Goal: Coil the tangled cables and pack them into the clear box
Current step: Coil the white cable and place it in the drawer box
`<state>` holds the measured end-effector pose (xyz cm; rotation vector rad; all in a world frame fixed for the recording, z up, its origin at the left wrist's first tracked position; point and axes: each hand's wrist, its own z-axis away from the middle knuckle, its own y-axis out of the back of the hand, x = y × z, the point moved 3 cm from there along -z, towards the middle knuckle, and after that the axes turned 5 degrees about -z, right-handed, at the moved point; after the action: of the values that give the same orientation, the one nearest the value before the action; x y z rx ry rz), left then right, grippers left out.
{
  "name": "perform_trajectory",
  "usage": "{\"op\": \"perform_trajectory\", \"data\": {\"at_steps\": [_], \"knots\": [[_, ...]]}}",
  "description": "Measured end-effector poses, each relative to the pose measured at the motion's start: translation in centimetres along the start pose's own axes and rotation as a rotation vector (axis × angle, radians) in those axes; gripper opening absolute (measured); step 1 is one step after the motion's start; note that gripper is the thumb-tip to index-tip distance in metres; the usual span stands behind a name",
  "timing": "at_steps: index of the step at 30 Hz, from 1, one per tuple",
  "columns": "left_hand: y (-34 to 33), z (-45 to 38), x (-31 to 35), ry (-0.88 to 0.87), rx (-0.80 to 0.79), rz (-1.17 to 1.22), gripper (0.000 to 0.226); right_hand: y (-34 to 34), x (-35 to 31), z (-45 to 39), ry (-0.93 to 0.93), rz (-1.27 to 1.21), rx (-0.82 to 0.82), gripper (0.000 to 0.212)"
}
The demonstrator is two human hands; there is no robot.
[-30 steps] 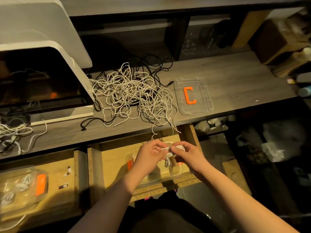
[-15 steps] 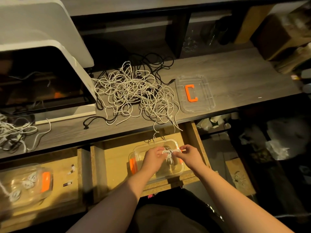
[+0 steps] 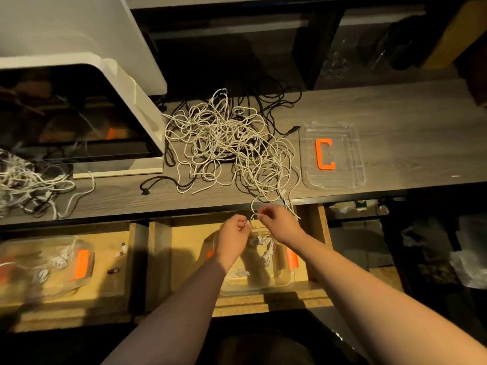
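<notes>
Cable strand (image 3: 254,206) hanging off tangled pile (image 3: 226,143), pinched by right hand (image 3: 280,223); left hand (image 3: 233,234) pinching lower end; clear box (image 3: 286,281) below.

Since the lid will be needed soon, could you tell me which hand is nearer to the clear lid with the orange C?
Right. The right hand sits below-left of the clear lid; the left hand is farther left, over the drawer.

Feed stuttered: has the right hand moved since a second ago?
Yes. The right hand has moved away from the clear box, up to the desk edge, where it pinches a white cable.
</notes>
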<state>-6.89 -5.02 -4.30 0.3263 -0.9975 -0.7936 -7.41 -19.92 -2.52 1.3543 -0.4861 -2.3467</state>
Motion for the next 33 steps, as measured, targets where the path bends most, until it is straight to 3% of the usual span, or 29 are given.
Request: {"op": "perform_trajectory", "data": {"at_steps": [4,12,17,22,28,33], "knots": [[0.1,-2.3,0.6,0.045,0.086,-0.017,0.035,-1.0,-2.0,-2.7,0.146,0.119,-0.109,0.033],[-2.6,-6.2,2.4,-0.023,-0.005,-0.231,0.033,-0.1,-1.1,-6.8,0.229,0.241,-0.227,0.04],[-3.6,-7.9,2.6,0.088,0.005,-0.025,0.011,1.3,-0.4,-8.6,0.283,0.309,-0.247,0.036],[-2.3,-7.9,4.3,0.121,0.056,0.351,0.022,3.5,-0.1,-10.2,0.426,0.454,-0.189,0.039],[-0.3,-5.3,5.6,0.123,0.171,0.45,0.023,6.3,-0.7,-10.0,0.494,0.412,-0.05,0.016],[2.9,-2.7,6.7,0.038,0.238,0.479,0.049,8.2,-3.1,-8.9,0.447,0.223,0.08,0.01]]}}
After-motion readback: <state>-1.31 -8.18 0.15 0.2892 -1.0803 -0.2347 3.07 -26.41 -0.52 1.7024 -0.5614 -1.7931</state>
